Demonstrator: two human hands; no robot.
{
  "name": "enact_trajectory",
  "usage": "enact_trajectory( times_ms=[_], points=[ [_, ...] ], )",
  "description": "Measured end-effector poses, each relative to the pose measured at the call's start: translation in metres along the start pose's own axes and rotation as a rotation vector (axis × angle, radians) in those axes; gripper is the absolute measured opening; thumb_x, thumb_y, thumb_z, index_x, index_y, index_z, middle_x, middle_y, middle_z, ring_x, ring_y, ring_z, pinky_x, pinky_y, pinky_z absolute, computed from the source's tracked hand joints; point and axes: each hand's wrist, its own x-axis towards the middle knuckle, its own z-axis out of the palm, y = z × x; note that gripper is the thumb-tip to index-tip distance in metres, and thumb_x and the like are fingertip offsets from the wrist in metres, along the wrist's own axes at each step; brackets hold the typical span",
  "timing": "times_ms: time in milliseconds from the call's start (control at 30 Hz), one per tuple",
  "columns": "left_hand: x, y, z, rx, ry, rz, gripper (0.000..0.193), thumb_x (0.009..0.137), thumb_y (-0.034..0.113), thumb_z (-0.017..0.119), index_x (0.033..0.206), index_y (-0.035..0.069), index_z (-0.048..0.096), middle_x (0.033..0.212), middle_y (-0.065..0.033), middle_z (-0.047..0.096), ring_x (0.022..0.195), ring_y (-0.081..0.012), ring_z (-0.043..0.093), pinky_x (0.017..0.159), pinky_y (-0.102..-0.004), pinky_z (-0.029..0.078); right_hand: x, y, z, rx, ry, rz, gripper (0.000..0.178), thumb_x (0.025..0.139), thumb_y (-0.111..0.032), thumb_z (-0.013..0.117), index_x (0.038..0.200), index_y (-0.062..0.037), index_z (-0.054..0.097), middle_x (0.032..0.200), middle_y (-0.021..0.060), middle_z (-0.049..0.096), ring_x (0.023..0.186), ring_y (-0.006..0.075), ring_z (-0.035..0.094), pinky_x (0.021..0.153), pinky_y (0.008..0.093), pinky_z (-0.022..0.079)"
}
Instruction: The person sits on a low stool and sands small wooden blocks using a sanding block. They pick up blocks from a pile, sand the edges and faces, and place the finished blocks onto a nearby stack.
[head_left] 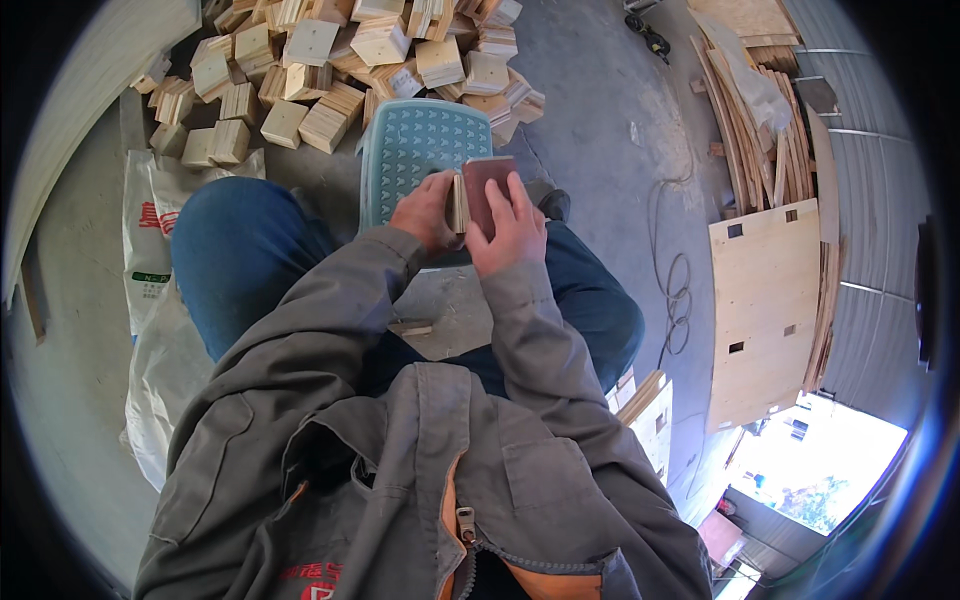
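Note:
Over a teal plastic stool [408,150] with a raised pattern, my two hands meet in front of me. My left hand [430,210] is closed on a small plywood block [460,205], whose layered edge shows between the hands. My right hand [510,228] grips a reddish-brown, flat rectangular piece [482,190], its thumb and fingers over the face. The piece lies against or right beside the plywood; whether the two are joined I cannot tell. The left fingertips are partly hidden behind the block.
A heap of plywood blocks [385,42] lies beyond the stool. White printed sacks [165,330] are on the floor at left. To the right are a coiled cable [678,295], a large plywood sheet [765,310] with cutouts and stacked boards [745,130]. My knees flank the stool.

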Motion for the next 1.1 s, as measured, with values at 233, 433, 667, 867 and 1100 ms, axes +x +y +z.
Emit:
enact_trajectory(
  times_ms=[233,433,667,867,1100],
  points=[
    [0.002,-0.003,0.005,0.006,0.027,0.009,0.086,0.076,0.037,0.088,0.147,0.011,0.048,0.144,-0.0181,0.057,0.131,-0.0401,0.060,0.106,-0.0496,0.051,-0.075,0.004,-0.022,0.085,0.006,-0.139,0.069,0.077,-0.020,0.082,0.144,-0.0159,0.064,0.160,0.0151,0.048,0.127,0.0387,0.057,0.106,0.0520,0.046],
    [0.001,0.005,0.000,0.002,-0.006,-0.004,0.095,0.068,0.032,0.094,0.148,0.012,0.047,0.144,-0.0174,0.057,0.130,-0.0403,0.060,0.106,-0.0492,0.051,-0.042,0.014,-0.021,0.044,0.026,-0.112,0.069,0.074,-0.017,0.083,0.141,-0.0131,0.066,0.156,0.0178,0.053,0.128,0.0385,0.060,0.108,0.0491,0.047],
    [0.000,0.006,-0.003,-0.005,-0.047,-0.038,0.096,0.065,0.025,0.094,0.148,0.015,0.046,0.144,-0.0156,0.056,0.131,-0.0396,0.059,0.107,-0.0479,0.052,0.056,0.027,0.003,0.001,0.013,0.135,0.065,0.079,-0.024,0.080,0.143,-0.0188,0.066,0.159,0.0110,0.051,0.132,0.0386,0.055,0.112,0.0502,0.045],
    [0.000,0.010,-0.005,0.038,-0.038,-0.044,0.096,0.065,0.024,0.094,0.147,0.014,0.045,0.143,-0.0164,0.056,0.131,-0.0398,0.059,0.107,-0.0480,0.052,0.034,0.024,0.004,-0.080,0.035,0.152,0.065,0.081,-0.025,0.078,0.145,-0.0164,0.064,0.161,0.0132,0.048,0.132,0.0398,0.055,0.112,0.0508,0.046],
    [-0.001,0.011,-0.002,0.044,-0.014,-0.015,0.093,0.066,0.027,0.092,0.146,0.012,0.048,0.141,-0.0165,0.058,0.129,-0.0404,0.060,0.107,-0.0496,0.051,-0.067,0.016,-0.030,-0.047,0.063,0.082,0.067,0.080,-0.021,0.080,0.144,-0.0124,0.064,0.160,0.0150,0.048,0.131,0.0402,0.055,0.109,0.0511,0.046]
  ],
)
